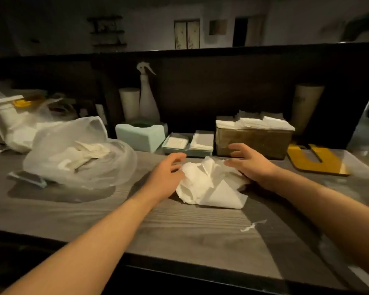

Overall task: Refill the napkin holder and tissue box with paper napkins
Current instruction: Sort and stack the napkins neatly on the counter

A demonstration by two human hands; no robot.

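A loose heap of white paper napkins (207,184) lies on the grey wooden counter (179,235). My left hand (166,173) touches the heap's left side, fingers relaxed. My right hand (249,160) hovers over its right side with fingers spread, gripping nothing. Behind them stands a brown napkin holder (254,141) stacked with folded napkins (256,122). A pale green tissue box (141,135) with a round top opening sits to its left. Between them, a small teal tray (188,143) contains folded napkins.
A clear plastic bag (79,154) with more napkins lies at the left, a dark flat lid (28,177) in front of it. A spray bottle (147,96) and paper cups (129,103) stand at the dark back wall. A yellow board (315,160) lies right. A paper scrap (254,225) lies near the edge.
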